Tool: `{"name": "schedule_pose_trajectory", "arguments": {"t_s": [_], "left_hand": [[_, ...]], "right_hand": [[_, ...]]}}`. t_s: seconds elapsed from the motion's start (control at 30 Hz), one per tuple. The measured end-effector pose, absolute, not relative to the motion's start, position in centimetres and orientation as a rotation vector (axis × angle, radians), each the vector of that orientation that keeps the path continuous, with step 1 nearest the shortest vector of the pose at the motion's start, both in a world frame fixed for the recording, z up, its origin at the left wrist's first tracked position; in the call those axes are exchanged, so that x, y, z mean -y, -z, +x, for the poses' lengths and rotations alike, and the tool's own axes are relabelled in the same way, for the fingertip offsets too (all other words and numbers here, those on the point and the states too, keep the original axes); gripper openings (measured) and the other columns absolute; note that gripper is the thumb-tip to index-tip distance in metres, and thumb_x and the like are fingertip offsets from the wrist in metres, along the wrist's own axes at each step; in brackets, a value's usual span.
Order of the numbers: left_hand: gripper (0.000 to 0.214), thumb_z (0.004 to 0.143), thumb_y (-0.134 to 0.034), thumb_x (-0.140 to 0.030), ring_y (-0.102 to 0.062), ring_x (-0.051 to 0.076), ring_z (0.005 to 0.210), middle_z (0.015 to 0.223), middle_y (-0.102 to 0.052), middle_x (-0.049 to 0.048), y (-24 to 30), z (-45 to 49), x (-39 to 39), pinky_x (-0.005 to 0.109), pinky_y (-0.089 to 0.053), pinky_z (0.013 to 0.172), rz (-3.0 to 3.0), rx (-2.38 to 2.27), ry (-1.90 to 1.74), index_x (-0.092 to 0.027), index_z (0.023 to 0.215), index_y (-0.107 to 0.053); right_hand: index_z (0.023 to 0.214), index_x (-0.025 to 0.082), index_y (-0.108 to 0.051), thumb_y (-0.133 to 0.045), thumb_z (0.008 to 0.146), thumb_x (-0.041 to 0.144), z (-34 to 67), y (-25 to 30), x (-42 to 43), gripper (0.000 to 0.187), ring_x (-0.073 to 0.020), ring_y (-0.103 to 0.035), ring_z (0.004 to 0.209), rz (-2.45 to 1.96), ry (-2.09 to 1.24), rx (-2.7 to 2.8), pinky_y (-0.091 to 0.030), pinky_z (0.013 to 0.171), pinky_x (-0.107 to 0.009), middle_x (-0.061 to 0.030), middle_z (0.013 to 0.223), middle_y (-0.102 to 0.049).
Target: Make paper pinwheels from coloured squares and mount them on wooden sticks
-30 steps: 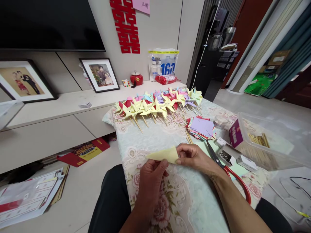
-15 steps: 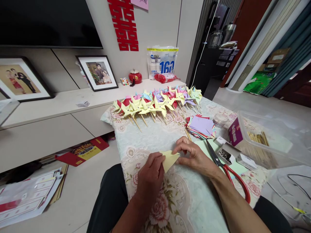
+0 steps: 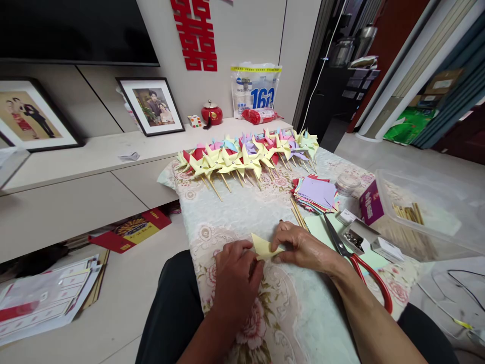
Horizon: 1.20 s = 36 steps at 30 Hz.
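A small folded piece of pale yellow paper [image 3: 261,245] is between my hands, low over the front of the cloth-covered table. My right hand [image 3: 299,246] pinches its right end between thumb and fingers. My left hand [image 3: 238,265] has its fingers curled and closed at the paper's lower left edge; the fingertips partly hide that edge. To the right of my right hand lie red-handled scissors [image 3: 354,258] on pale green sheets [image 3: 319,230]. Behind them is a stack of coloured paper squares [image 3: 316,193], purple on top.
Several finished paper pinwheels [image 3: 235,161] on sticks cover the table's back. An open small box [image 3: 356,236] of metal fasteners and a clear plastic bin [image 3: 420,202] with wooden sticks are at the right. A round clear tub [image 3: 347,183] sits behind. Loose sticks [image 3: 298,212] lie beside the stack.
The yellow paper has turned, and one pointed corner now stands up at its left. My right hand's fingers have pressed further in over the paper. My left fingers have slid lower along its edge.
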<state>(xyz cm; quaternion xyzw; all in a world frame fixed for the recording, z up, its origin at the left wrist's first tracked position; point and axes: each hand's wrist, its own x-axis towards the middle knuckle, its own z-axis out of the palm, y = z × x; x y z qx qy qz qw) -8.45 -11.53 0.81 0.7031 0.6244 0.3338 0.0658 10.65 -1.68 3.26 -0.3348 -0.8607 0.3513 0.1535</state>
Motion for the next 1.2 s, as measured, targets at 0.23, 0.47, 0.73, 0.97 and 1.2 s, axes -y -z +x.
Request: {"name": "schedule_pose_trajectory", "arguments": {"t_s": [0.23,0.47,0.73,0.97,1.2], "left_hand": [[0.013,0.087,-0.058,-0.018,-0.056,0.030,0.100,0.107,-0.067,0.0103,-1.0,-8.1,11.1,0.051,-0.043,0.084,2.089,-1.949,-0.931,-0.018,0.077,-0.066],[0.011,0.086,-0.061,-0.017,-0.056,0.029,0.098,0.105,-0.066,0.0099,-1.0,-7.9,10.5,0.050,-0.045,0.084,2.025,-2.024,-0.919,-0.018,0.076,-0.063],[0.012,0.079,-0.067,-0.013,-0.057,0.030,0.097,0.102,-0.065,0.0087,-0.8,-7.5,10.5,0.049,-0.046,0.083,1.992,-2.141,-0.860,-0.019,0.080,-0.057],[0.016,0.078,-0.067,-0.013,-0.058,0.028,0.095,0.101,-0.064,0.0063,-0.7,-7.3,10.8,0.046,-0.046,0.081,2.018,-2.141,-0.888,-0.021,0.084,-0.055],[0.020,0.080,-0.065,-0.010,-0.060,0.028,0.099,0.107,-0.065,0.0085,-0.5,-7.5,11.4,0.046,-0.049,0.083,2.160,-2.060,-0.959,-0.020,0.097,-0.062]], "right_hand": [[0.085,0.019,-0.072,-0.069,0.089,0.026,10.2,-3.4,1.9,0.009,-0.0175,-0.056,0.084,-0.909,-0.982,2.496,-0.041,0.073,-0.028,-0.0018,0.082,-0.059],[0.075,0.018,-0.064,-0.063,0.091,0.021,9.2,-3.4,2.1,0.017,-0.0177,-0.054,0.080,-1.092,-0.799,2.549,-0.039,0.070,-0.029,-0.0023,0.079,-0.058],[0.078,0.019,-0.061,-0.063,0.089,0.021,8.8,-3.6,2.3,0.011,-0.0172,-0.055,0.077,-1.182,-0.754,2.543,-0.037,0.068,-0.028,-0.0024,0.081,-0.060],[0.089,0.020,-0.063,-0.064,0.086,0.015,8.4,-3.4,2.3,0.005,-0.0174,-0.056,0.077,-1.174,-0.745,2.553,-0.038,0.068,-0.027,-0.0018,0.082,-0.061],[0.117,0.022,-0.064,-0.060,0.090,0.016,8.5,-3.4,2.4,0.028,-0.0195,-0.058,0.084,-1.082,-0.745,2.599,-0.041,0.073,-0.028,-0.0031,0.086,-0.061]]}}
